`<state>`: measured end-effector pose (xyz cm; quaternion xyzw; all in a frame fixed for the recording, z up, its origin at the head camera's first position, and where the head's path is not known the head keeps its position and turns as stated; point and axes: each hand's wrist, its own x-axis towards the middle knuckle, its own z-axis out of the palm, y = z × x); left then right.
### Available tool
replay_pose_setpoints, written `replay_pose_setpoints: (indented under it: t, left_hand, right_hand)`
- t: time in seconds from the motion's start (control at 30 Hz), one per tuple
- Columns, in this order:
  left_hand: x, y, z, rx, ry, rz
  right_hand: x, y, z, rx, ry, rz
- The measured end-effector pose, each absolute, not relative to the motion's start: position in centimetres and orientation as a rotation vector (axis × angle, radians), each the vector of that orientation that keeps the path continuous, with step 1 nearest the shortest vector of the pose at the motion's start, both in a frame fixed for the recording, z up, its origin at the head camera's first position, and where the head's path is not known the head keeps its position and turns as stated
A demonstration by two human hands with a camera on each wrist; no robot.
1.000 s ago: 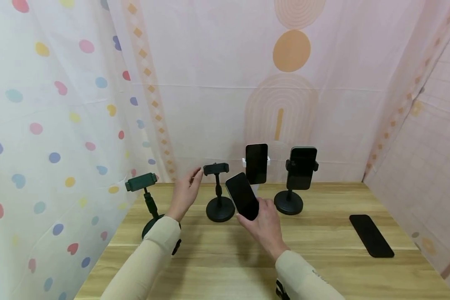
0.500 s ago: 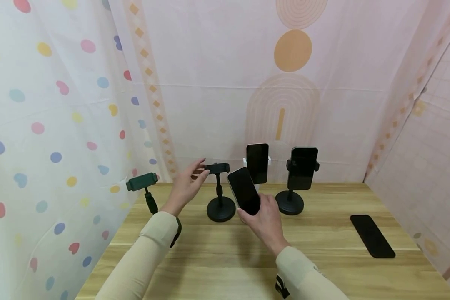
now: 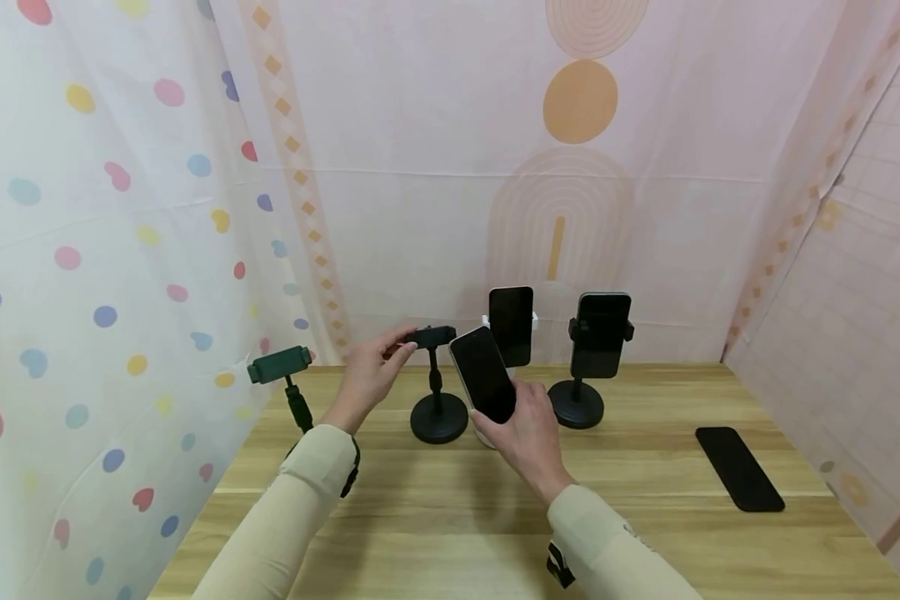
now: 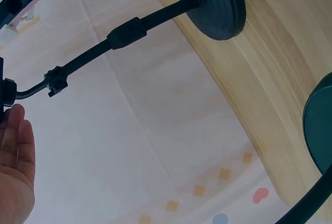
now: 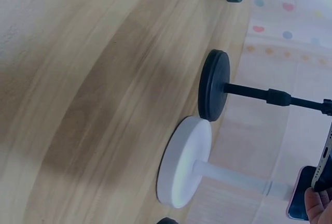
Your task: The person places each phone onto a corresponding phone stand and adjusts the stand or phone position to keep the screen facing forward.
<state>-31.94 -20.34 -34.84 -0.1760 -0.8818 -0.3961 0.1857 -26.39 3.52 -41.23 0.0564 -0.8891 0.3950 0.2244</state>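
Left grip (image 3: 369, 375) nearer, in pinch on black clamp (image 3: 432, 337); phone (image 3: 483, 372), lower end inside curled right grip (image 3: 527, 435)

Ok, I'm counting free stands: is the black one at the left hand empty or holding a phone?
Empty: nothing sits in its clamp; the phone beside it is in the right hand.

I can read no text, label, brand, number or sign anywhere in front of me. My right sleeve (image 3: 607, 546) carries a short row of small dark marks (image 3: 636, 536), too small for me to tell whether they are letters. On the dark front of the phone (image 3: 483, 375) I hold, I can make out nothing legible.
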Motion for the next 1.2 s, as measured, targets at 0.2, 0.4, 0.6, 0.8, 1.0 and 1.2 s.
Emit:
replay_pose_setpoints:
  t: [0.2, 0.4, 0.6, 0.8, 1.0, 1.2]
  left_hand:
    - [-32.0, -20.3, -35.1, -0.496, -2.462, -1.115]
    - [-31.8, -19.9, -35.2, -0.505, -2.44, -1.116]
    - [-31.6, -19.5, -35.3, -0.527, -2.397, -1.096]
    - [-31.6, -19.2, -35.3, -0.539, -2.361, -1.064]
    - [-31.6, -19.2, -35.3, -0.546, -2.354, -1.045]
    - [-31.6, -19.2, -35.3, -0.533, -2.362, -1.062]
  right_hand:
    - [-26.4, 3.0, -40.7, 0.169, -2.45, 1.101]
    - [-26.8, 2.3, -40.1, 0.19, -2.43, 1.133]
    - [-27.2, 1.5, -39.1, 0.172, -2.451, 1.242]
    - [-27.7, 0.7, -38.1, 0.168, -2.447, 1.255]
    - [-28.1, 0.0, -37.4, 0.187, -2.44, 1.272]
    - [-28.3, -0.8, -36.7, 0.199, -2.436, 1.303]
